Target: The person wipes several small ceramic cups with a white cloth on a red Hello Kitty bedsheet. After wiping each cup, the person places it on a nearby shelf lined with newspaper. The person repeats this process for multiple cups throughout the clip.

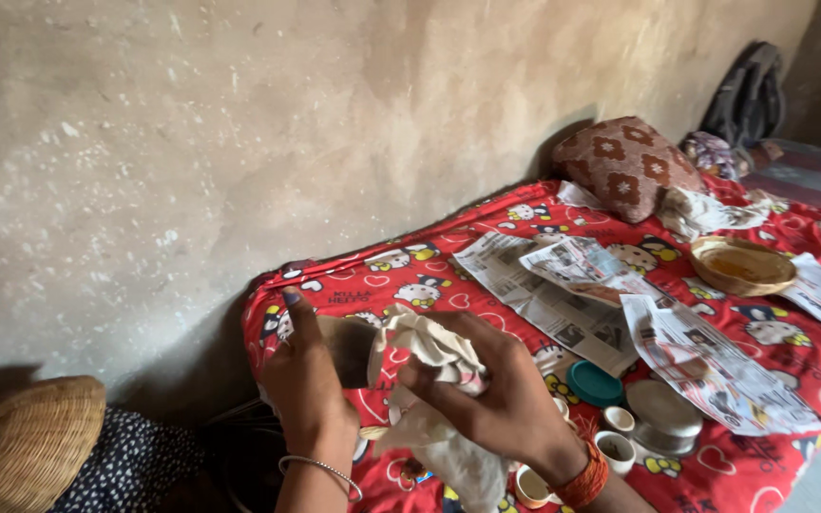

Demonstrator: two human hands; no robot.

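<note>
right hand point(501, 394) closed on white cloth point(434, 356) against brown piece point(349, 347)

Two hands are seen, lower centre: left hand point(308, 385), right hand point(501, 394). One white cloth point(429, 347), one teal lid point(594, 383), one patterned pillow point(627, 166), one woven basket point(28, 442) and one shallow bowl point(742, 265) are counted.

Red cartoon-print bed sheet point(791, 370) covers the bed, centre to lower right. Newspaper sheets point(563, 294) spread across it, mid-frame. Woven shallow bowl point(741, 265) at right, patterned brown pillow point(624, 166) upper right w/ dark backpack point(748, 95) behind. Teal lid point(593, 383), small white cups point(617, 446) & metal bowl point(662, 416) lower centre-right. Wicker basket point(26, 442) lower left. Rough plaster wall point(239, 142) fills the rest.
</note>
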